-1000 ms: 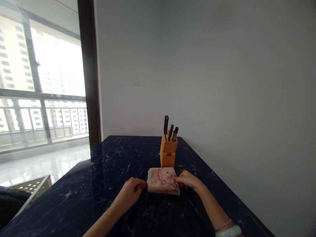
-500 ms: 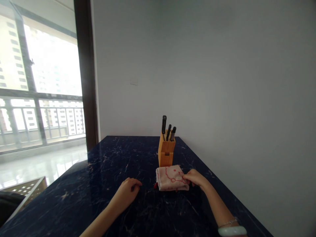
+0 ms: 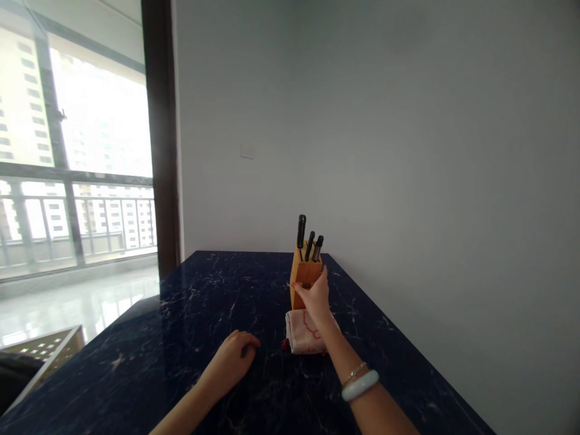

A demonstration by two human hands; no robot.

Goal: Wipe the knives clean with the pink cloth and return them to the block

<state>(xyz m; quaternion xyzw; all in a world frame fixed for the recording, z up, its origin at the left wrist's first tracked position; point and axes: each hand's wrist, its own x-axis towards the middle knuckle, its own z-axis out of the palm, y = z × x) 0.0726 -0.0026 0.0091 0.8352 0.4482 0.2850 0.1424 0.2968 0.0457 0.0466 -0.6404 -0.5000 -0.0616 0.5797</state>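
Observation:
A wooden knife block [image 3: 302, 275] with three black handles [image 3: 309, 239] stands near the far right of the dark marble table [image 3: 203, 314]. A folded pink cloth with a red pattern [image 3: 302, 333] lies just in front of it. My right hand [image 3: 313, 296] is raised over the cloth, fingers spread, right in front of the block and holding nothing. My left hand [image 3: 232, 357] rests on the table left of the cloth with its fingers curled in. A small red thing peeks out at the cloth's left edge.
A grey wall runs along the table's right and far sides. To the left are a dark window frame [image 3: 159, 139], a balcony railing and a light slatted object [image 3: 43, 350] by the table's left edge.
My right hand let go of the cloth and rose forward toward the knife block. The cloth had slid right, away from my left hand, which has stayed put since half a second ago.

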